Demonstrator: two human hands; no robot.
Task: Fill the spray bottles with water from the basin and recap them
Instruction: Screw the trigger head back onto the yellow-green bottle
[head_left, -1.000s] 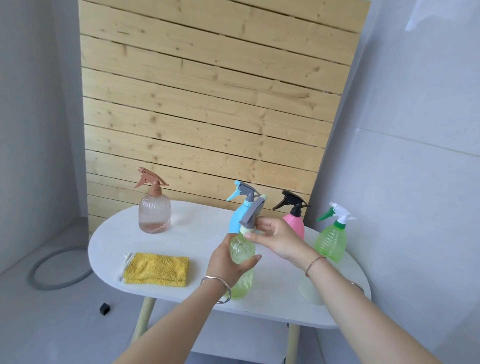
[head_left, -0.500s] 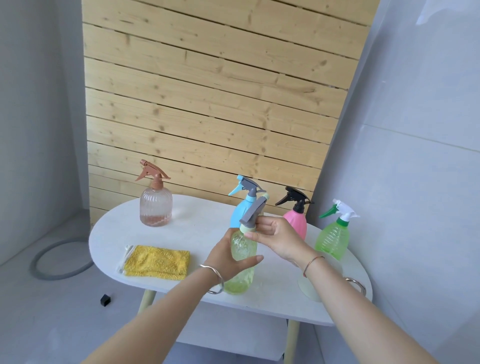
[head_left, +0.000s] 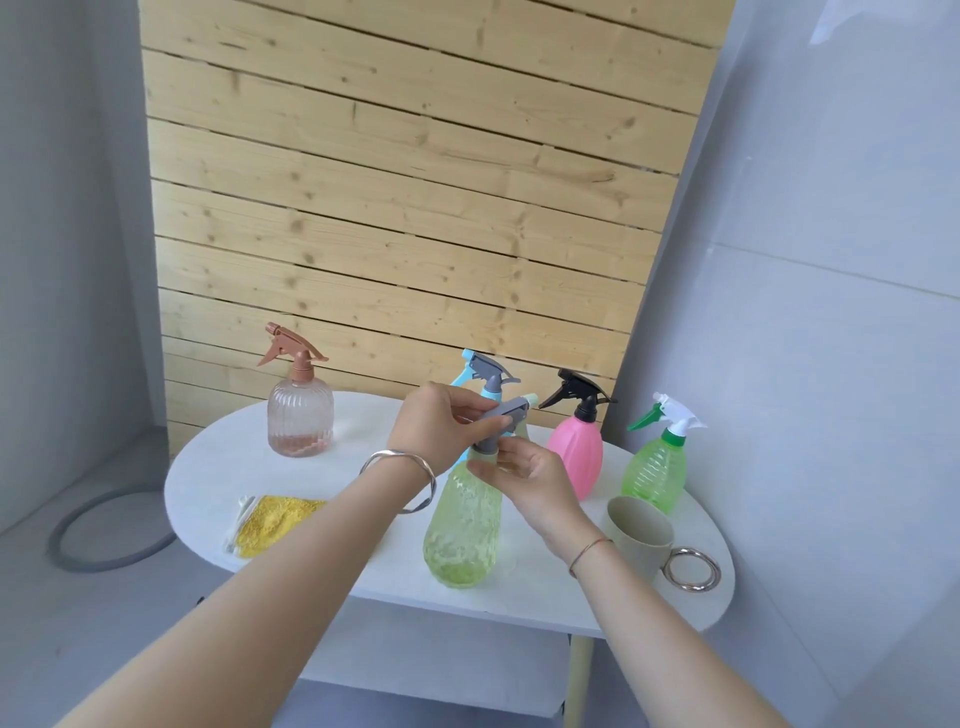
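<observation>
The step in hand looks like turning the grey plastic trigger head (head_left: 506, 415) on its thread, though whether off or on I cannot tell. To do it well, the right hand (head_left: 530, 475), which pinches the head's collar, should do the twisting. The left hand (head_left: 441, 426), curled round the top of the head, should keep it straight so the thread does not cross.

The translucent yellow-green textured plastic spray bottle (head_left: 462, 525) stands upright on the white oval counter (head_left: 218, 467), directly beneath both hands. Nothing grips its body, so it may spin unless steadied. Its walls are dimpled and see-through; the colour deepens towards the base — perhaps a little liquid, but that is hard to judge.
</observation>
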